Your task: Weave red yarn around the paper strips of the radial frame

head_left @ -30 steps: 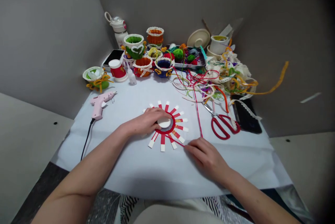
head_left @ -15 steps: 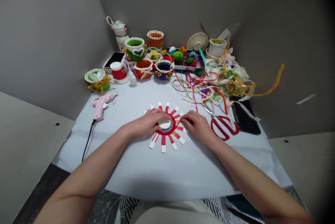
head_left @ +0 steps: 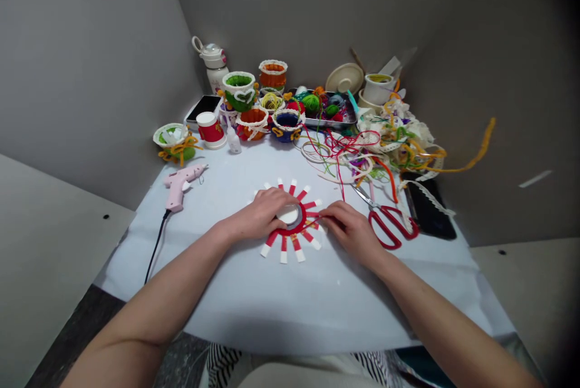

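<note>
Head view: the left hand [head_left: 263, 213], thumb and fingers curved, grips the red-and-white spoked piece [head_left: 289, 214] mid-table on the white cloth [head_left: 272, 303]; the right hand [head_left: 351, 228], just right, pinches red yarn [head_left: 312, 223]; red-handled scissors [head_left: 374, 205] lie farther right; a pink glue gun [head_left: 178, 187] lies left.

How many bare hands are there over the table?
2: the left hand on the splayed red-and-white paper craft, the right hand pinching thin red yarn. No others show.
</note>
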A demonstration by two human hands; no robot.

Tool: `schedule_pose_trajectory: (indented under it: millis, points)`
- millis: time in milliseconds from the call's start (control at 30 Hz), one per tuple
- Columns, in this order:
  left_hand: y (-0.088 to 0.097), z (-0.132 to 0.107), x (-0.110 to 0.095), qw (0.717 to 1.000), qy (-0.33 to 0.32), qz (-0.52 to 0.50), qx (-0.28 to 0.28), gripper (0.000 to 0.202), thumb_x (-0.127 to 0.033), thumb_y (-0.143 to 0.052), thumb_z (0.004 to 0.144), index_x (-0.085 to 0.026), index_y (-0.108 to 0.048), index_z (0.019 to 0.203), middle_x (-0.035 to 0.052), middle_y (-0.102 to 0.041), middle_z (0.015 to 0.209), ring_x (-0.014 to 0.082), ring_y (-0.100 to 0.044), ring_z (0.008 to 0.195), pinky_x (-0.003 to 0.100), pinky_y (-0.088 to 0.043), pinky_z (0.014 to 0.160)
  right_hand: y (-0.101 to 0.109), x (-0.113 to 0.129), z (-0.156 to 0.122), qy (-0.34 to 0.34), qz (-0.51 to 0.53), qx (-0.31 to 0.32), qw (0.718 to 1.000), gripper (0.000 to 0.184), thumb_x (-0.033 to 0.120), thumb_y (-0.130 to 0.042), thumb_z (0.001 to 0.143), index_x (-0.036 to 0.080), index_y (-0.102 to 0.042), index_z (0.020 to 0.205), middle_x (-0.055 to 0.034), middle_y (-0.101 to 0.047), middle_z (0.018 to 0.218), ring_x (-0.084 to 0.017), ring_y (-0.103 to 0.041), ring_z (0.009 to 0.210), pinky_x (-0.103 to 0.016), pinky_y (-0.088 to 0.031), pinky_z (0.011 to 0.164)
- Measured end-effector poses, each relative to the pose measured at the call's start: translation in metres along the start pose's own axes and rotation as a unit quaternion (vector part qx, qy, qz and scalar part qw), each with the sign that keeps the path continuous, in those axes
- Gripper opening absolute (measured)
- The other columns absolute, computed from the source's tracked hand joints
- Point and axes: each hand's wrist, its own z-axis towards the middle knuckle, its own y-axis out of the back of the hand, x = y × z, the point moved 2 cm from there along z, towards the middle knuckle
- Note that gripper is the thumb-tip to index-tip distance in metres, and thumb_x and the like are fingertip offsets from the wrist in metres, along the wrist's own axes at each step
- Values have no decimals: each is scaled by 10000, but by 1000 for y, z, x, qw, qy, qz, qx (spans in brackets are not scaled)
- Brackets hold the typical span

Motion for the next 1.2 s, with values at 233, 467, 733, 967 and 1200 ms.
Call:
schedule_pose_trajectory:
  millis: [233, 467, 733, 967, 1200]
  points:
    - [4, -2, 7, 999, 1, -30, 34, 539, -27, -580, 880, -302, -557, 1344, 56, -616, 1414, 284, -493, 1333, 524, -343, 1135, 7, 23, -44, 88, -61, 20, 994, 215, 106, -526, 1001, 207, -695, 1086, -88, -682, 942, -198, -646, 854, -324, -569, 727]
    - [5, -2, 8, 999, 1, -40, 31, 501, -83, -598, 901, -292, -557, 1354, 67, -612, 1429, 286, -498, 1351, 519, -341, 1136, 2, 35, -73, 159, -147, 58, 975, 260, 92, -505, 1006, 179, -669, 1188, -101, -702, 940, -206, -607, 792, -336, -547, 662]
    - [8, -2, 3, 998, 0, -44, 43, 528, -34, -575, 893, -291, -548, 1353, 61, -614, 1427, 271, -492, 1367, 506, -338, 1134, 10, 6, -19, 103, -135, 40, 985, 253, 95, -490, 1006, 181, -717, 1077, -107, -676, 937, -217, -630, 848, -347, -551, 711]
    - [7, -4, 3, 998, -1, -51, 32, 496, -82, -597, 901, -293, -539, 1345, 67, -628, 1380, 283, -511, 1331, 524, -351, 1124, -13, -14, 28, 14, -48, 33, 998, 173, 130, -564, 971, 198, -723, 967, -69, -684, 907, -207, -667, 846, -336, -552, 744]
    - [-3, 1, 1, 1000, 18, -10, -19, 555, -405, -780, 866, -248, -531, 1337, 145, -540, 1421, 348, -466, 1356, 535, -399, 1067, -16, -12, 26, 2, -24, 5, 1000, 173, 148, -554, 975, 204, -717, 972, -67, -680, 890, -200, -665, 818, -329, -548, 722]
